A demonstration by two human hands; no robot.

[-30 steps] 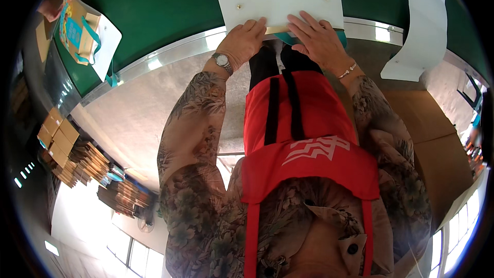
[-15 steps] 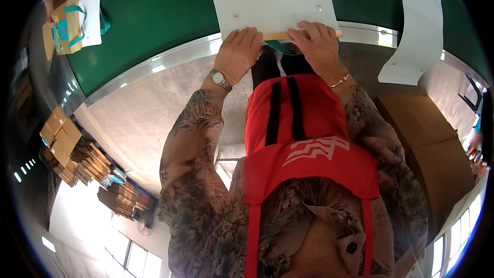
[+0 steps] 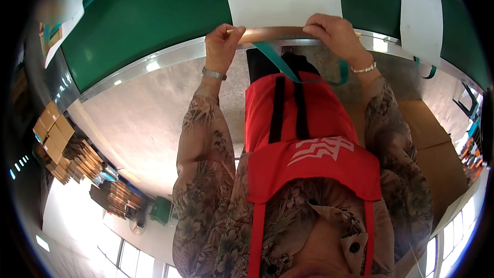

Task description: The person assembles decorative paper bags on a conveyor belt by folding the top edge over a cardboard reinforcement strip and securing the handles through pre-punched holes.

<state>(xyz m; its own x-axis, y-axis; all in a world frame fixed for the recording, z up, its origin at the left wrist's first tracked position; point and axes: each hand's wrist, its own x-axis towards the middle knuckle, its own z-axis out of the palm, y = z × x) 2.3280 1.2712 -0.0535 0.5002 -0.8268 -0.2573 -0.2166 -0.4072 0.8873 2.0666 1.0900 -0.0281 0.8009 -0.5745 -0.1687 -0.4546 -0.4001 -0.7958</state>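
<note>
A white panel [image 3: 283,0] lies across the green table [image 3: 154,15] in front of me, its near end lifted at the table edge to show a brown strip [image 3: 272,33]. My left hand [image 3: 221,46] pinches the strip's left end between thumb and fingers. Toward its right end, my right hand [image 3: 334,36] grips the same edge with thumb and bent fingers. From beneath it a teal strap [image 3: 280,64] hangs in a loop over my red apron [image 3: 298,108].
A metal rail [image 3: 149,66] borders the table. Another white panel [image 3: 422,10] lies at right, a teal strap [image 3: 426,69] beside it. Cardboard boxes [image 3: 435,149] stand at lower right, with stacked cardboard [image 3: 77,159] at left. A co-worker's white piece [image 3: 64,36] is at upper left.
My hands have moved apart and lifted the panel's near end, exposing more brown and letting the teal strap hang lower. The far-left white piece has tilted, and the right panel's near end has shifted.
</note>
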